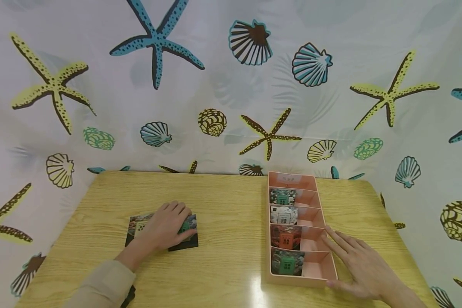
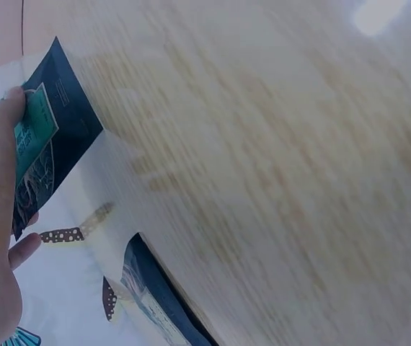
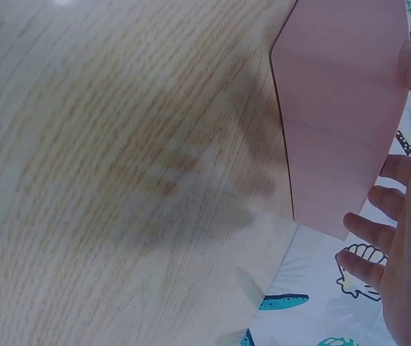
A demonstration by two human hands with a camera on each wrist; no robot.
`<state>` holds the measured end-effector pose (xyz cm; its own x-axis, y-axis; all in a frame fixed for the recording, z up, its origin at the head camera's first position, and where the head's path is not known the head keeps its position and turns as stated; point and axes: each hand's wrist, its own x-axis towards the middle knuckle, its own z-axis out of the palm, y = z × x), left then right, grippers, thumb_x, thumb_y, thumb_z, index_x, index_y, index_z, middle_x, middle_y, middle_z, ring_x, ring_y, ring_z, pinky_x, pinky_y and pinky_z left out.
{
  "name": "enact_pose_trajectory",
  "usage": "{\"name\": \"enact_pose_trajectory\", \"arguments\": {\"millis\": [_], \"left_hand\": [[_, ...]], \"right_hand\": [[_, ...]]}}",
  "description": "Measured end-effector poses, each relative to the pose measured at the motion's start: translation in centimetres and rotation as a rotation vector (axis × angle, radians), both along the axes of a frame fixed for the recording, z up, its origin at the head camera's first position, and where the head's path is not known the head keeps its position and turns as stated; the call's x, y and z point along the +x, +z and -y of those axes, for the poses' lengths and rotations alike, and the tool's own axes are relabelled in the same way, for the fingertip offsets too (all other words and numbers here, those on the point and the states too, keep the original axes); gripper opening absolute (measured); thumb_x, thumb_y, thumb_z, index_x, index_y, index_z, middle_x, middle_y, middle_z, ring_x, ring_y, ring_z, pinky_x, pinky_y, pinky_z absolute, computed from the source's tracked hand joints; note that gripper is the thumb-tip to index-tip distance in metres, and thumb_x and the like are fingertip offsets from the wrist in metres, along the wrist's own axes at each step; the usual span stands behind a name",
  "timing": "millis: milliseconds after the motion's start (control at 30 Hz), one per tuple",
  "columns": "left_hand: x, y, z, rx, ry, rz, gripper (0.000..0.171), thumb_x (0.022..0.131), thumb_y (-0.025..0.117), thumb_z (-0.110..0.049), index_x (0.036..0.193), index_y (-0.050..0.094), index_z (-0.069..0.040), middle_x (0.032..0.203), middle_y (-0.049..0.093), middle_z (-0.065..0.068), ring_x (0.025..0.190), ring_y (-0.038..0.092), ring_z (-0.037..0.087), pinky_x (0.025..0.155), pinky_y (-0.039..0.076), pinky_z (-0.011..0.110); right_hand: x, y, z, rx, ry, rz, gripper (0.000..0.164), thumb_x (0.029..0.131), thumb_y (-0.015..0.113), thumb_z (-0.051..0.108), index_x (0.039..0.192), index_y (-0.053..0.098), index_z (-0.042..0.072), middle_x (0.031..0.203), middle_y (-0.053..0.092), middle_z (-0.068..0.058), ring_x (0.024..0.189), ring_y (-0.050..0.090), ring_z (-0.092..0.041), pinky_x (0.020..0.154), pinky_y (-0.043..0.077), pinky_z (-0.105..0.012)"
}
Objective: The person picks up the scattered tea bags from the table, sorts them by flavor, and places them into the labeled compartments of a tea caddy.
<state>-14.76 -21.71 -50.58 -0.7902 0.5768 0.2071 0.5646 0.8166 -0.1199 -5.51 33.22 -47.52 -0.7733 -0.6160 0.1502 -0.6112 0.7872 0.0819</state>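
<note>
Green-labelled tea sachet (image 2: pixel 55 137) sits pinched in the left grip (image 1: pixel 162 227); a light edge hold should avoid creasing it. The right grip (image 1: pixel 358 262), fingers extended, touches the pink divided tray (image 1: pixel 302 280) to its left.

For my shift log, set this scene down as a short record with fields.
Left hand: grips a held packet, green label
Beside it: second packet, partly hidden
Right hand: touches right side of pink tray
In tray, far to near: far green packet, white packet, red packet, near green packet
Surface: wood-grain table
Behind: starfish-and-shell backdrop
</note>
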Motion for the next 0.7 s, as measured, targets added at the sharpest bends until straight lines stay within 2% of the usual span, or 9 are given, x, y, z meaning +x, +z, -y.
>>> {"name": "enact_pose_trajectory", "arguments": {"millis": [200, 467, 700], "left_hand": [[0.1, 0.2, -0.3, 0.052, -0.015, -0.038, 0.04, 0.096, 0.073, -0.052, 0.11, 0.069, -0.015, 0.106, 0.068, 0.003, 0.101, 0.063, 0.024, 0.093, 0.057, 0.044], [0.3, 0.7, -0.8, 0.102, -0.075, -0.058, 0.023, 0.099, 0.073, -0.039, 0.096, 0.066, -0.018, 0.096, 0.064, 0.0, 0.092, 0.059, 0.02, 0.083, 0.053, 0.041], [0.6, 1.3, -1.5, 0.11, -0.065, -0.033, 0.02, 0.103, 0.068, -0.038, 0.102, 0.07, -0.017, 0.099, 0.067, -0.001, 0.097, 0.063, 0.021, 0.088, 0.055, 0.042]], "right_hand": [[0.0, 0.1, 0.1, -0.003, 0.003, 0.002, 0.105, 0.082, 0.067, 0.08, 0.16, 0.046, 0.012, 0.168, 0.044, -0.012, 0.136, 0.062, -0.034, 0.099, 0.057, -0.055], [-0.1, 0.1, 0.2, 0.001, -0.006, 0.009, 0.105, 0.083, 0.066, 0.081, 0.16, 0.046, 0.013, 0.168, 0.043, -0.012, 0.136, 0.061, -0.035, 0.1, 0.056, -0.055], [0.0, 0.0, 0.1, 0.001, -0.006, 0.013, 0.105, 0.083, 0.066, 0.081, 0.161, 0.045, 0.013, 0.168, 0.044, -0.012, 0.137, 0.061, -0.035, 0.1, 0.056, -0.055]]}}
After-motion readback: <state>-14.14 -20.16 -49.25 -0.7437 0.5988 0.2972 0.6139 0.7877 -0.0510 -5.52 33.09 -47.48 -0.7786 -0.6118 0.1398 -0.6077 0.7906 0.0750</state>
